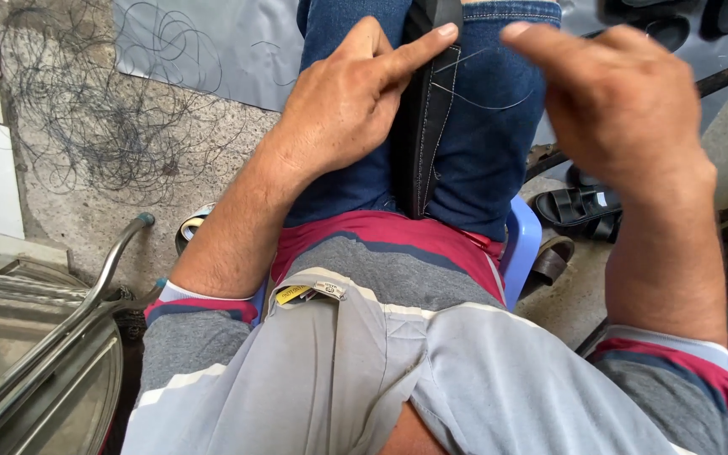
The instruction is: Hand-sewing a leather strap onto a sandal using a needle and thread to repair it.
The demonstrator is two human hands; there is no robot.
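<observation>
A black leather strip (425,126) with white stitch marks stands edge-up between my knees, clamped between my blue-jeaned legs (482,135). My left hand (351,101) rests on the left thigh, its forefinger stretched across the top of the strip. My right hand (621,105) hovers to the right, slightly blurred, fingers bent with the fingertips together. A thin dark thread (486,105) curves from the strip toward that hand; whether the fingers pinch it is hard to tell.
I sit on a blue plastic stool (522,244). A tangle of dark thread (94,118) lies on the concrete floor at left. Black sandals (579,206) lie at right, a metal frame (52,337) at lower left, a grey sheet (212,46) ahead.
</observation>
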